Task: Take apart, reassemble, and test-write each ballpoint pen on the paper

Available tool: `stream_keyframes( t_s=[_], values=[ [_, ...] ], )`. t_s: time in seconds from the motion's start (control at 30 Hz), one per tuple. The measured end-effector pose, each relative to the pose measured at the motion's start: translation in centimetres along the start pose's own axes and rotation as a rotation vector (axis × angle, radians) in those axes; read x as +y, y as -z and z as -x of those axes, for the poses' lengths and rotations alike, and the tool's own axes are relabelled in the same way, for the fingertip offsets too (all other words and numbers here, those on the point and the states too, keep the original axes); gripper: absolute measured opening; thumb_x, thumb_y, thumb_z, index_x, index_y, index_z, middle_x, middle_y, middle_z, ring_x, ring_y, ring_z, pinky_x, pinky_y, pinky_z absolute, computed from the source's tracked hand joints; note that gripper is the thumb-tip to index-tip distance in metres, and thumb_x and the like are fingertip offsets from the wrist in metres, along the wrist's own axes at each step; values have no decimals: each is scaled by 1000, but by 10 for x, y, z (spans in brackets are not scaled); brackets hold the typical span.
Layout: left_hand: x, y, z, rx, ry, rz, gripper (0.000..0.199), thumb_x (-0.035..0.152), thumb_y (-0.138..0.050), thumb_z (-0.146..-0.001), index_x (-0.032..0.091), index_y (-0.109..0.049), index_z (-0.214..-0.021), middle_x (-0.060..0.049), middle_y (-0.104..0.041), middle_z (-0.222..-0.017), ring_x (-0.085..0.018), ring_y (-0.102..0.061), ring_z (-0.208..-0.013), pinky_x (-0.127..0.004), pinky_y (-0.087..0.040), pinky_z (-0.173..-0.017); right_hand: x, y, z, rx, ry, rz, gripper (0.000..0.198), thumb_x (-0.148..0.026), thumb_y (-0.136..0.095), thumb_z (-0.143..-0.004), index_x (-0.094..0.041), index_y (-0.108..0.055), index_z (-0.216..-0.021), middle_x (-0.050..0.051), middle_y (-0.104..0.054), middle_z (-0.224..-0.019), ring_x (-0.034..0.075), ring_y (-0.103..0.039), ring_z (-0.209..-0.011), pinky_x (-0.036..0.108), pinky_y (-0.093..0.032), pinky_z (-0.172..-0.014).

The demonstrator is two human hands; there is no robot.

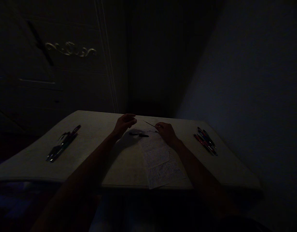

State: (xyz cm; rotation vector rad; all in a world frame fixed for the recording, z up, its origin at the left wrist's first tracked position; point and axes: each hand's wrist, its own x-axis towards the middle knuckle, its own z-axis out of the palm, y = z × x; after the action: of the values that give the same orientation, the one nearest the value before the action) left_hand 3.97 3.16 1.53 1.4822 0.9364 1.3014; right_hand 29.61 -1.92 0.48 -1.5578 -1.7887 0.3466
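Note:
My right hand (166, 131) is closed, thumb and fingers pinching a thin dark pen refill (149, 123) whose tip points to the far left. Across from it, my left hand (125, 124) hovers over the table with fingers curled and a gap between the fingertips; nothing shows in it. Below and between the hands lie dark pen parts (138, 134). Small bits beside them are too dim to name. A sheet of paper covered in scribbles (160, 161) lies under my right hand and forearm.
On the left of the pale table (95, 161) is a bunch of several pens (63, 143). Another group of pens (205, 141), some red and blue, lies on the right. A dark cabinet (78, 80) stands behind to the left, a wall (247, 80) to the right. The light is very low.

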Motion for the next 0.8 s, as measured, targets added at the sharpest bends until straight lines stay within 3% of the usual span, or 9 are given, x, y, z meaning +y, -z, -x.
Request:
stream_keyframes(
  t_s=[0.1,0.2,0.33,0.43,0.57,0.67,0.8],
  values=[
    [-4,13,4,-15,-2,15,56,47,-87,-63,15,-76,-108,-6,-73,-85,-13,-58,-65,-27,-45,-59,-3,-2,2,-20,14,-30,23,-33,-58,-92,-21,-78,-96,5,-79,-93,20,-72,-86,29,-51,-80],
    [-10,25,5,13,35,-72,48,47,-86,-66,15,-79,-101,-7,-75,-87,-12,-56,-63,-27,-45,-60,-7,-3,4,-41,38,-34,23,-32,-59,-92,-20,-78,-95,6,-80,-92,20,-72,-85,29,-50,-80],
    [-14,31,3,62,96,20,46,48,-87,-64,16,-78,-96,-11,-78,-95,-17,-66,-76,-26,-48,-62,-10,-3,5,-50,71,-37,22,-31,-59,-92,-20,-78,-95,7,-80,-95,21,-73,-88,30,-51,-81],
    [-9,26,5,-5,152,67,46,48,-88,-62,16,-77,-93,-14,-78,-100,-21,-71,-82,-29,-51,-65,-11,-4,6,-50,85,-37,23,-32,-59,-93,-20,-78,-97,8,-80,-97,22,-74,-89,31,-51,-82],
    [-1,18,12,-73,142,46,44,49,-88,-61,15,-77,-86,-10,-77,-87,-18,-67,-72,-28,-49,-62,-12,-5,7,-52,113,-35,24,-33,-59,-93,-19,-78,-99,8,-80,-96,22,-74,-87,31,-52,-82],
    [0,15,14,-52,139,6,45,50,-88,-60,16,-78,-87,-4,-70,-73,-12,-55,-59,-25,-41,-54,-14,-6,8,-60,126,-28,23,-33,-60,-93,-19,-78,-99,7,-80,-95,22,-73,-86,30,-51,-79],
    [-5,16,12,-32,164,57,48,52,-89,-58,16,-78,-87,-3,-66,-70,-10,-50,-56,-24,-37,-52,-15,-8,8,-63,154,-40,23,-33,-60,-93,-19,-78,-98,7,-80,-91,21,-73,-79,30,-51,-75]
  ],
)
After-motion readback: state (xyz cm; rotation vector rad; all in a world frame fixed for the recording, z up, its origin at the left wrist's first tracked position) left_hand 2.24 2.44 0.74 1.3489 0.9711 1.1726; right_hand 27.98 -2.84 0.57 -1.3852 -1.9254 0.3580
